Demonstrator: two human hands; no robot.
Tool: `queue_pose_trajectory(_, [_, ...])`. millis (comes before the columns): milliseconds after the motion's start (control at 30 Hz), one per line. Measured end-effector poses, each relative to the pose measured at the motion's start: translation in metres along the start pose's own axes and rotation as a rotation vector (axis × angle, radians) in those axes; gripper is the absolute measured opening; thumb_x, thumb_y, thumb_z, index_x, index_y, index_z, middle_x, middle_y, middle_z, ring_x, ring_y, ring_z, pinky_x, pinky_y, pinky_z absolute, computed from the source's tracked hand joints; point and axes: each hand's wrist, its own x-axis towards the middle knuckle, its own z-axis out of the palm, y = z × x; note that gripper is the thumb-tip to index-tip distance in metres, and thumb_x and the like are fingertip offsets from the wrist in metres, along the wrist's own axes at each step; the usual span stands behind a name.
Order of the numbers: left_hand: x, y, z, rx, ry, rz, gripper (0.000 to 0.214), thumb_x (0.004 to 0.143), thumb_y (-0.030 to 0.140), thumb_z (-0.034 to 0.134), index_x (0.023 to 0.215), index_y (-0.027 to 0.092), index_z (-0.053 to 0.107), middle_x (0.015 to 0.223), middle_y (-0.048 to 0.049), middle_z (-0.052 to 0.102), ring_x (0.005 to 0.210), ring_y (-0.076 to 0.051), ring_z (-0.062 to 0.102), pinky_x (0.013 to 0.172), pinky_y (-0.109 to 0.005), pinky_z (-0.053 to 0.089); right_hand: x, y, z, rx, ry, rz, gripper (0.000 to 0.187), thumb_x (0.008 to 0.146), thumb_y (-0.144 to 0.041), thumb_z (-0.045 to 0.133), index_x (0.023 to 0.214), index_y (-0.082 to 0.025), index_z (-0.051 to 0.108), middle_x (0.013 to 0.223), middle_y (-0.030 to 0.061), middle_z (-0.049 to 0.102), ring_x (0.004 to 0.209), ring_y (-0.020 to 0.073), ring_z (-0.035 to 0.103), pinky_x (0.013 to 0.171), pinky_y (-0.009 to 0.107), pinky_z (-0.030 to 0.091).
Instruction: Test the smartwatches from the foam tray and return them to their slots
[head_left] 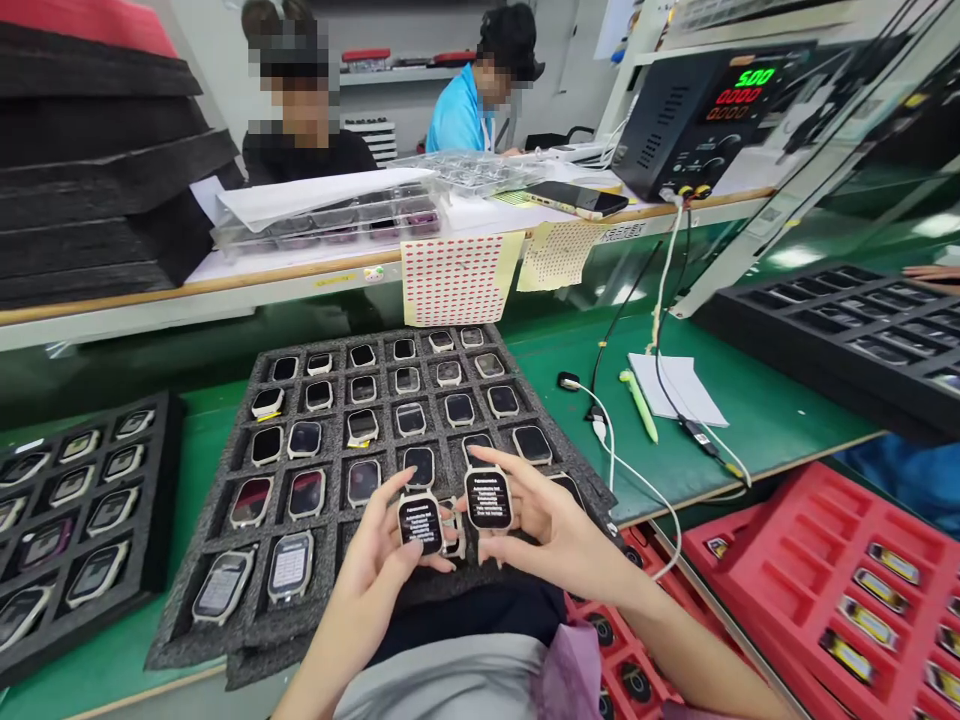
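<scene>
My left hand [386,555] is closed on a smartwatch body [420,525] without a strap, its screen lit with lines of white text. A second smartwatch [489,500], held in my right hand [544,525], shows a similar text list. Both watches are side by side, facing up, over the near edge of a dark grey foam tray [334,540]. In the tray's square pockets lie several more strapless watches, most with dark screens. One watch [290,567] at the near left has a pale lit screen. Partly hidden between my hands is another watch in the tray.
Black foam trays of watches stand at left [161,500] and right [795,375]. Red trays [757,560] are low at right. A charging cable [634,465], green pen [640,408] and white paper [679,388] lie on the green bench. A power supply [697,125] sits on the shelf; two people sit beyond.
</scene>
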Motion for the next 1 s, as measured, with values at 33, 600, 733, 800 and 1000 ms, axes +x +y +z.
queue_pose_trajectory(33, [-0.001, 0.002, -0.002, 0.012, 0.002, -0.001, 0.050, 0.087, 0.026, 0.053, 0.135, 0.022, 0.037, 0.111, -0.0115, 0.063, 0.098, -0.025, 0.062, 0.075, -0.031, 0.055, -0.001, -0.001, 0.000, -0.062, -0.024, 0.005, 0.066, 0.084, -0.011, 0.061, 0.138, -0.025, 0.027, 0.103, 0.0042, 0.062, 0.087, 0.0163, 0.064, 0.078, 0.029, 0.054])
queue_pose_trajectory(600, [0.002, 0.017, -0.013, -0.023, 0.044, -0.035, 0.037, 0.085, 0.029, 0.061, 0.119, 0.016, 0.051, 0.094, -0.0110, 0.066, 0.084, -0.021, 0.065, 0.058, -0.025, 0.056, -0.032, -0.015, -0.060, -1.488, 0.176, -0.116, 0.045, 0.098, -0.050, 0.030, 0.096, -0.018, 0.062, 0.085, 0.0096, 0.060, 0.077, 0.0263, 0.057, 0.071, 0.041, 0.047])
queue_pose_trajectory(733, [0.002, 0.019, -0.015, 0.005, 0.007, -0.041, 0.036, 0.087, 0.027, 0.059, 0.121, 0.017, 0.049, 0.097, -0.0112, 0.065, 0.086, -0.022, 0.065, 0.060, -0.027, 0.056, -0.037, -0.004, -0.047, -1.644, 0.289, -0.134, 0.054, 0.100, -0.048, 0.018, 0.098, -0.016, 0.062, 0.087, 0.0125, 0.058, 0.075, 0.0277, 0.055, 0.068, 0.043, 0.047])
queue_pose_trajectory(800, [0.002, 0.020, -0.015, 0.029, -0.001, -0.040, 0.035, 0.088, 0.027, 0.057, 0.121, 0.017, 0.049, 0.097, -0.0109, 0.065, 0.086, -0.021, 0.065, 0.061, -0.027, 0.056, -0.036, -0.002, -0.041, -1.661, 0.296, -0.146, 0.054, 0.100, -0.047, 0.017, 0.100, -0.016, 0.062, 0.089, 0.0134, 0.058, 0.077, 0.0281, 0.055, 0.069, 0.043, 0.047])
queue_pose_trajectory(1000, [-0.007, 0.011, -0.030, 0.352, 0.013, 0.016, 0.057, 0.083, 0.023, 0.062, 0.133, 0.026, 0.036, 0.113, -0.0091, 0.060, 0.097, -0.023, 0.064, 0.081, -0.036, 0.055, -0.034, 0.003, -0.045, -1.539, 0.246, -0.108, 0.050, 0.100, -0.047, 0.020, 0.101, -0.018, 0.060, 0.095, 0.0119, 0.060, 0.084, 0.0276, 0.058, 0.071, 0.041, 0.049])
